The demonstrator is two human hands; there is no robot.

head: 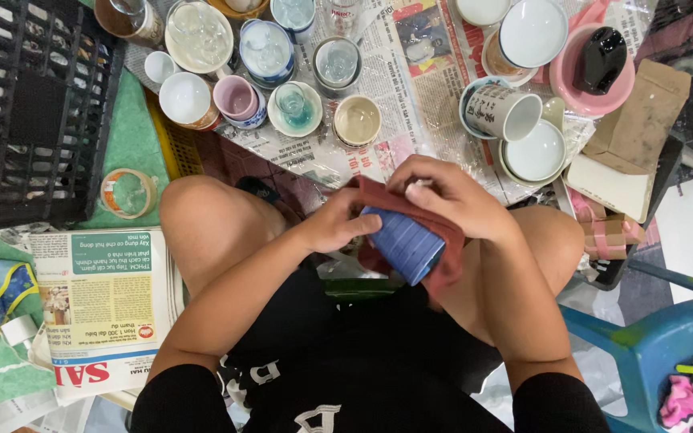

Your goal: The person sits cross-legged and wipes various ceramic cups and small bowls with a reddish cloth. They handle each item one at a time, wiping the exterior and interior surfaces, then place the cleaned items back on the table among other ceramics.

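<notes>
A blue striped cup (404,244) lies tilted on my lap, half wrapped in a dark red cloth (446,240). My left hand (334,222) grips the cup's side from the left. My right hand (449,195) presses the cloth over the cup's top end, fingers curled around it. Both hands sit between my bare knees, just in front of the newspaper sheet (411,88) that bears the crockery.
Several cups, glasses and bowls stand on the newspaper ahead, among them a white mug on its side (504,111) and a pink bowl (589,90). A black crate (26,112) is at the left, a stack of newspapers (102,309) beside my left knee, a blue stool (643,353) at the right.
</notes>
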